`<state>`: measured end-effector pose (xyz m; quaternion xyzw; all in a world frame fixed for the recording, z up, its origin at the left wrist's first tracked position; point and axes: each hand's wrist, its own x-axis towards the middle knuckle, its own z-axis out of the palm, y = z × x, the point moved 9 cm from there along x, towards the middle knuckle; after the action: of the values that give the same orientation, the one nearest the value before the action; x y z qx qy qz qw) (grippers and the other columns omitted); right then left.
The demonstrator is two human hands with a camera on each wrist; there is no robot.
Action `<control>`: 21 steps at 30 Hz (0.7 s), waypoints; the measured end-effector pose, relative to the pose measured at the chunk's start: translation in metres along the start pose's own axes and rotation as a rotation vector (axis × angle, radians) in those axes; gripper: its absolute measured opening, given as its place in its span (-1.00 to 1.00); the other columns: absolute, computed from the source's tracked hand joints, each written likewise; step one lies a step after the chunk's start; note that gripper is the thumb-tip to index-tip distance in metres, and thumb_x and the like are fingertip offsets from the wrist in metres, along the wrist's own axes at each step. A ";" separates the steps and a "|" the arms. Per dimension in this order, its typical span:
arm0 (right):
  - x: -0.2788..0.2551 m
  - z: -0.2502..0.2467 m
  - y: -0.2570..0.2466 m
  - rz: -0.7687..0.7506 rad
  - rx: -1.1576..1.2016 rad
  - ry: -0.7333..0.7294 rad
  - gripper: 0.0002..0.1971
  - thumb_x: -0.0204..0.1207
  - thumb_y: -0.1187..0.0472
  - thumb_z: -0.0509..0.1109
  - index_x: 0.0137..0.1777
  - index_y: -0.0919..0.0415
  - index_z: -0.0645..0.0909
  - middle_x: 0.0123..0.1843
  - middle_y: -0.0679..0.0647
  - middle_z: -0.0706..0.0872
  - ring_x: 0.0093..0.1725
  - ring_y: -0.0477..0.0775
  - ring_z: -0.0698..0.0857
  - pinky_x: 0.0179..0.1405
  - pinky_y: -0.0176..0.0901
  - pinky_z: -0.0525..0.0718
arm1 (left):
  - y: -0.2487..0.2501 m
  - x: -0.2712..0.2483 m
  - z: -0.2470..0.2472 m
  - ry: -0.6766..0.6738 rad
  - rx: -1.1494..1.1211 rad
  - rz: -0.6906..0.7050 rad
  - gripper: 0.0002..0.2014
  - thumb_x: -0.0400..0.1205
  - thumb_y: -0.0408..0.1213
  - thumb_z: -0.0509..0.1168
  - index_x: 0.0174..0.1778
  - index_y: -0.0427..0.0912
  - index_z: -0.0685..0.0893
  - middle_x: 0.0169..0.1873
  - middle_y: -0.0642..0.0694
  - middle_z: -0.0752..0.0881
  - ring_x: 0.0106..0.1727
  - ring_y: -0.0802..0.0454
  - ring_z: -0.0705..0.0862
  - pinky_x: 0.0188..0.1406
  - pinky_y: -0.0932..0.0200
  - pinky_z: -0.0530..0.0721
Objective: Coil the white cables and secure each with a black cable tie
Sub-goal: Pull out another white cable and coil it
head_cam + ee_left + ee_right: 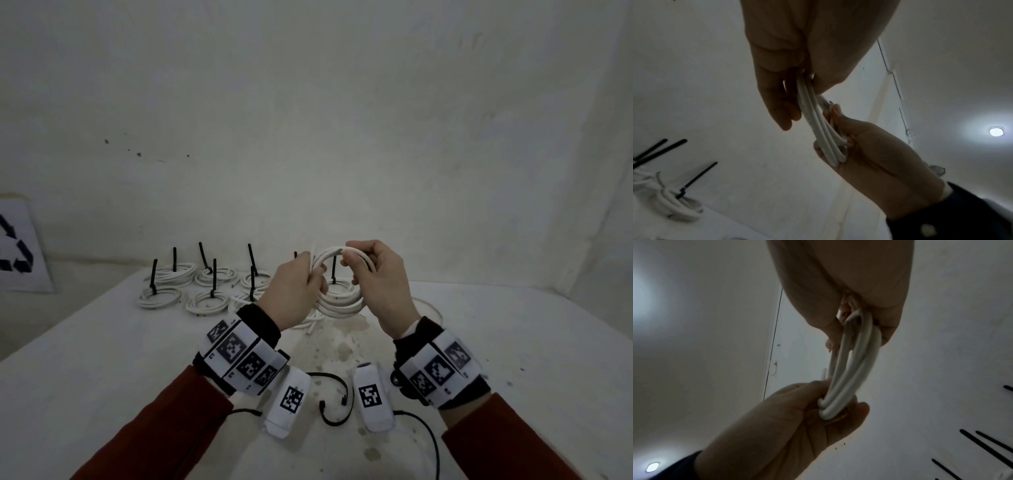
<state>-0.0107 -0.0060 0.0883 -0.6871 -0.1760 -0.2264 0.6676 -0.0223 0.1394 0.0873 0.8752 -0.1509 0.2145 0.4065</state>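
Item: white cable coil (337,294), untied, held upright above the middle of the tabletop (513,342). Our left hand (291,294) clasps its left side and our right hand (380,284) its right, fingers curled round the strands. A loose black cable tie (334,399) lies toward the near edge, below both wrists; we judge the right hand freer to fetch it.
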 end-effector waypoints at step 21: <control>-0.017 0.019 0.013 0.238 0.388 -0.104 -0.80 0.71 0.31 0.13 -0.18 0.23 0.40 -0.52 -0.02 0.36 -0.56 -0.07 0.28 -0.56 -0.25 0.28 | -0.016 -0.013 0.040 -0.355 -1.416 -0.477 -0.58 0.67 -0.27 -0.09 0.06 -0.41 0.65 -0.52 -0.05 0.35 -0.58 0.09 0.28 -0.45 0.20 0.53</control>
<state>-0.0166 0.0129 0.0685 -0.5727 -0.1680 -0.0721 0.7991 -0.0167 0.1194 0.0472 0.4361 -0.1224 -0.1707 0.8751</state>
